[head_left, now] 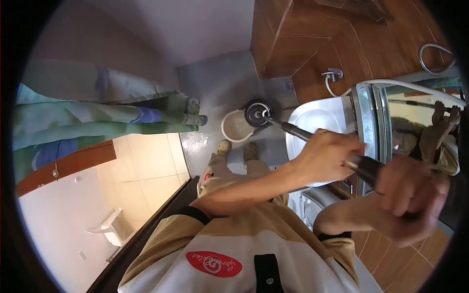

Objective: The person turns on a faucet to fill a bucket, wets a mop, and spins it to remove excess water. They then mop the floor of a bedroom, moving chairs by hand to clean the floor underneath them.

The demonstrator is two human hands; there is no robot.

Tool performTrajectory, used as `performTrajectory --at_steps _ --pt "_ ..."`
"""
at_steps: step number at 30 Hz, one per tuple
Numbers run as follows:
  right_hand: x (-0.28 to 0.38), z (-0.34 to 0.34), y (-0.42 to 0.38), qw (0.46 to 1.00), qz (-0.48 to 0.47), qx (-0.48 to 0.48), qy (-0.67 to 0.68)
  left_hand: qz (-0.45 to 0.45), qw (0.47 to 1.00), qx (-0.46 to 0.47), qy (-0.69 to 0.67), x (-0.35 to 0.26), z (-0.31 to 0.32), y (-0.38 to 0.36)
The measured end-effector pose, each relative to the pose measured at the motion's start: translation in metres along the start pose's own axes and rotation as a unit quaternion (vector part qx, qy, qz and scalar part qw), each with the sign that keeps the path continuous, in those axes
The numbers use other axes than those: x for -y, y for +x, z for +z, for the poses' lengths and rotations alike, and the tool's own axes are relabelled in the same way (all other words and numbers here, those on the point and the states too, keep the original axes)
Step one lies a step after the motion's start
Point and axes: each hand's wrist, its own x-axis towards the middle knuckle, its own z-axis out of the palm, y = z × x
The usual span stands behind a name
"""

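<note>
A long dark mop handle (296, 131) slants from upper right down toward the floor. My left hand (326, 155) is wrapped round its middle. Nearer the camera, my right hand (410, 193) is closed round the top end and a little blurred. The handle's low end reaches the round black spinner basket (258, 113) of a pale mop bucket (236, 126). Whether the mop head sits down inside the basket I cannot make out. The bucket stands on the grey floor just in front of my shoes (250, 151).
A white washbasin (312, 118) is close under the handle, with a mirror (420, 127) at the right. A tap (333, 74) is on the brown tiled wall. A patterned curtain (141, 116) hangs at left, beside a doorway to a tiled floor with a white chair (113, 229).
</note>
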Motion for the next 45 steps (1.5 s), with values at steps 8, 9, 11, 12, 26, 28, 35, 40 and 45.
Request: performTrajectory --at_steps 8,9,11,12,26,28,35,40,45 --pt "-0.277 0.017 0.096 0.765 -0.175 -0.544 -0.299 -0.208 0.951 -0.066 0.217 0.197 -0.017 -0.100" --pt "-0.249 0.025 0.105 0.767 -0.196 -0.556 -0.253 -0.227 0.953 -0.041 0.197 0.175 -0.027 -0.101" --pt "-0.181 0.002 0.135 0.787 -0.241 -0.511 -0.249 -0.195 0.951 -0.111 0.211 0.171 -0.051 -0.120" --pt "-0.150 -0.001 0.140 0.800 -0.244 -0.507 -0.208 -0.165 0.951 -0.157 0.209 0.162 -0.057 -0.143" --pt "-0.024 -0.006 0.226 0.777 -0.231 -0.537 -0.234 -0.583 0.582 -0.563 0.074 0.130 -0.120 -0.566" --pt "-0.027 0.000 0.247 0.788 -0.216 -0.530 -0.229 -0.596 0.568 -0.565 0.056 0.137 -0.106 -0.589" --pt "0.004 0.030 0.286 0.830 -0.238 -0.450 -0.229 -0.603 0.631 -0.488 0.020 0.152 -0.124 -0.588" --pt "0.064 0.046 0.341 0.968 -0.101 0.213 -0.084 -0.603 0.645 -0.469 0.009 0.168 -0.168 -0.573" --pt "0.082 0.180 0.450 0.942 -0.053 0.321 -0.082 -0.569 0.659 -0.492 0.020 0.206 -0.199 -0.584"
